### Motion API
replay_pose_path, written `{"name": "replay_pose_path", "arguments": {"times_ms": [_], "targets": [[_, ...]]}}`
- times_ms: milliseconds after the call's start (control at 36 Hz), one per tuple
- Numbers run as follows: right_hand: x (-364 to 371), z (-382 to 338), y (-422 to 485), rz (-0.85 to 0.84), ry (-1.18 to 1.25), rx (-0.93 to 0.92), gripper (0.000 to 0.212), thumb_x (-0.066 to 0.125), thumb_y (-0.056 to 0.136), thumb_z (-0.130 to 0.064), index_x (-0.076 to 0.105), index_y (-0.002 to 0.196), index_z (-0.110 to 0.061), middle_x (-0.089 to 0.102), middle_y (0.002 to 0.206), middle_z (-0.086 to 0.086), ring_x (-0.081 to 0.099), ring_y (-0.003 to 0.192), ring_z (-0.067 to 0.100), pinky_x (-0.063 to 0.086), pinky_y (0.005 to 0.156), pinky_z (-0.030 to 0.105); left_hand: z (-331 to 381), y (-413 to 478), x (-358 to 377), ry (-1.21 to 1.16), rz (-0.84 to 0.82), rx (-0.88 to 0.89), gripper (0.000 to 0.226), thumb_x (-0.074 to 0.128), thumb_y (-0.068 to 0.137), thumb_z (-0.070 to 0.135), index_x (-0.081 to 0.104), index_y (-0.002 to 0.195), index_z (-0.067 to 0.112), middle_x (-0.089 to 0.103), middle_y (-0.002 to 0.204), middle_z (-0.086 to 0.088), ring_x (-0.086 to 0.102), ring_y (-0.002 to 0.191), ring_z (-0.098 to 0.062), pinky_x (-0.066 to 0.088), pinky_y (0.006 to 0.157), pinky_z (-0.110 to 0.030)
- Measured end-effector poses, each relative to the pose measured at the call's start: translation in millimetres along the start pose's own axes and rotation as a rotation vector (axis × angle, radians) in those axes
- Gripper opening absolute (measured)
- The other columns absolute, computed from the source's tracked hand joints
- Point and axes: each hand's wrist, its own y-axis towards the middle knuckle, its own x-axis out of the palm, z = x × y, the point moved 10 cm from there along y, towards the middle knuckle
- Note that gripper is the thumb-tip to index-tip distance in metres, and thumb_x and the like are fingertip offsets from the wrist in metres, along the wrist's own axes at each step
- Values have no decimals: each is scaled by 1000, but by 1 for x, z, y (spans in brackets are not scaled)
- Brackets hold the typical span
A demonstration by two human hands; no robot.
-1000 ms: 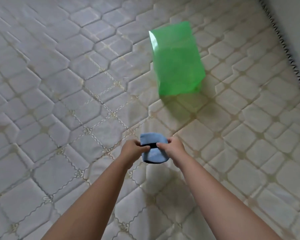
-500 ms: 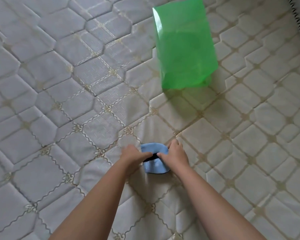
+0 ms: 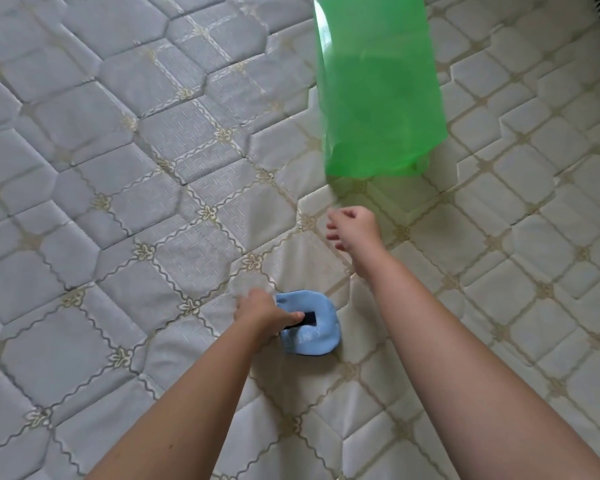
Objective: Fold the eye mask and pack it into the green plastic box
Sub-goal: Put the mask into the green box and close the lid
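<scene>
From the head view, the folded blue mask (image 3: 309,323) lies on the quilted mattress (image 3: 118,202) at lower centre. The left hand (image 3: 262,315) pinches its left edge, thumb on the black strap (image 3: 303,319). The right hand (image 3: 355,226) hangs loosely curled and empty at centre, near the green box (image 3: 378,88), which stands at upper right.

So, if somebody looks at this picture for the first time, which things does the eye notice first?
First the translucent green plastic box, bright at the top of the view on the pale quilted mattress. Next the folded blue eye mask low in the centre, pressed down by the left hand. The right hand hangs empty between mask and box.
</scene>
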Motion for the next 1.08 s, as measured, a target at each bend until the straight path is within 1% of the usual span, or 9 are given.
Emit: {"name": "replay_pose_path", "arguments": {"times_ms": [83, 194, 389, 472, 611, 695, 806, 972, 1084], "targets": [[1, -5, 12, 18, 265, 133, 19, 53, 91, -28, 54, 88, -9, 57, 75, 0, 55, 62, 10, 42, 53, 21, 0, -1, 1, 2, -5, -23, 81, 78, 66, 48, 41, 123, 5, 56, 120, -18, 57, 109, -28, 52, 85, -35], [5, -19, 27, 17, 384, 195, 32, 53, 89, -41, 51, 76, -12, 58, 76, 2, 55, 65, 13, 42, 59, 25, 0, -1, 1, 23, 8, -45, 84, 77, 66, 48, 37, 126, 4, 51, 125, -17, 50, 117, -29, 48, 95, -39], [19, -41, 45, -8, 514, 280, 54, 43, 83, -64, 49, 80, -10, 56, 81, 3, 55, 71, 18, 39, 61, 27, 0, -1, 2, 32, -14, -73, 86, 78, 66, 48, 36, 127, 4, 49, 127, -17, 50, 117, -30, 48, 93, -36], [20, -44, 52, 30, 510, 326, 63, 44, 80, -69, 51, 90, -7, 56, 81, 3, 54, 66, 18, 37, 57, 25, 1, -1, 1, 27, -12, -75, 87, 78, 66, 47, 34, 128, 5, 46, 129, -18, 49, 118, -30, 47, 94, -36], [16, -32, 61, 76, 452, 375, 51, 53, 82, -58, 52, 96, -8, 54, 75, 3, 54, 62, 18, 37, 54, 26, 2, -4, 0, 21, -8, -72, 84, 78, 66, 45, 36, 126, 5, 46, 128, -17, 48, 118, -30, 46, 97, -38], [13, -25, 62, 118, 445, 342, 45, 57, 83, -52, 52, 86, -8, 56, 70, 3, 56, 58, 17, 42, 53, 26, 2, -5, 0, 6, -11, -81, 85, 79, 66, 45, 35, 127, 5, 44, 129, -18, 48, 117, -30, 47, 97, -39], [13, -28, 63, 148, 463, 276, 38, 51, 90, -43, 48, 73, -9, 60, 69, 2, 59, 56, 14, 42, 52, 24, 3, -6, 0, -6, -20, -80, 86, 78, 67, 45, 34, 128, 5, 43, 130, -18, 48, 118, -29, 47, 96, -37], [3, -43, 68, 197, 462, 215, 29, 51, 94, -23, 43, 69, -9, 58, 66, 3, 56, 48, 10, 30, 31, 12, 3, -6, -1, 1, -13, -76, 86, 78, 67, 45, 34, 129, 4, 41, 133, -17, 45, 122, -30, 47, 96, -36], [-1, -47, 65, 235, 496, 223, 29, 53, 92, -11, 42, 65, -5, 55, 63, 5, 54, 46, 12, 28, 26, 9, 4, -7, -1, -19, -14, -71, 85, 79, 67, 43, 35, 128, 5, 43, 131, -18, 47, 119, -30, 49, 93, -37]]}}
